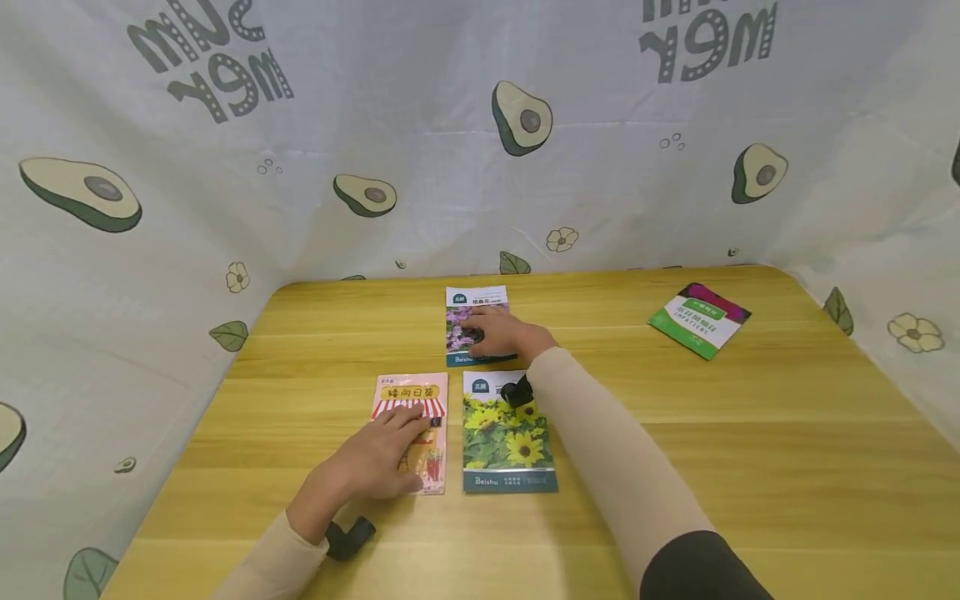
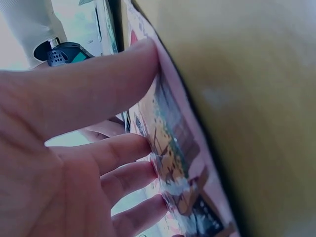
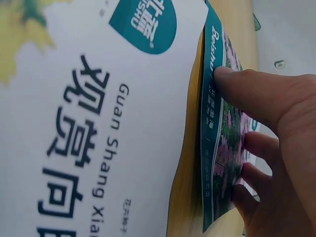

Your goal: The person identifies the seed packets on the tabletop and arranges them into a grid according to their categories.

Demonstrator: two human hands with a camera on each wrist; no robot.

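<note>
My left hand [image 1: 381,454] rests on a pink seed packet [image 1: 433,454] with a striped awning print. In the left wrist view its thumb and spread fingertips touch the packet's face. Farther off, my right hand [image 1: 497,330] lies over a seed packet with purple flowers [image 1: 459,329], hiding part of its right side. The right wrist view shows the thumb on that packet's teal lower band and the fingertips on the flower picture. Just below it, a seed packet with yellow flowers [image 1: 510,442] lies flat, its upper right corner covered by my right wrist.
A green and white impatiens seed packet [image 1: 697,321] lies askew at the back right of the wooden table [image 1: 750,467]. White cloth with avocado prints [image 1: 442,108] hangs behind the table and along both sides.
</note>
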